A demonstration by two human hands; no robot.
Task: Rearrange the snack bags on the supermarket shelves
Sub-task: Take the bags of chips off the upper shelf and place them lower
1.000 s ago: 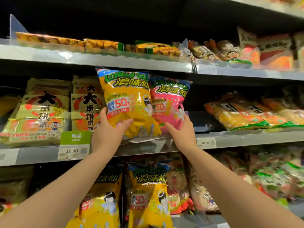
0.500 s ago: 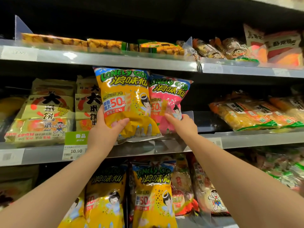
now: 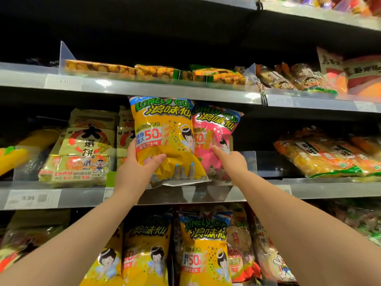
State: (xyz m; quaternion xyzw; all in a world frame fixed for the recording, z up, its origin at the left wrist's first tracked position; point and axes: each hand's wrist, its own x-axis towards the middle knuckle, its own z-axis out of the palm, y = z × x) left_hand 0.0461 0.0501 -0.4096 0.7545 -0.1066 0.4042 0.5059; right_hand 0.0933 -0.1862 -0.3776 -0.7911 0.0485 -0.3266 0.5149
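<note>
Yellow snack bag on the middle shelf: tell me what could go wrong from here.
1. The yellow snack bag has its bottom seam right at the shelf edge. If the left-hand grip lets go now, it may tip forward and fall.
2. The right-hand grip only presses the pink bag and does not hold it. A harder push could topple or crumple it.

The middle shelf [image 3: 329,189] bears beige cracker packs [image 3: 86,153], pink bag [image 3: 216,129], orange packets [image 3: 325,155].

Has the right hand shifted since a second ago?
Yes, upward: the right hand overlapped the middle shelf rail before; now it is above it, touching the pink bag.
</note>
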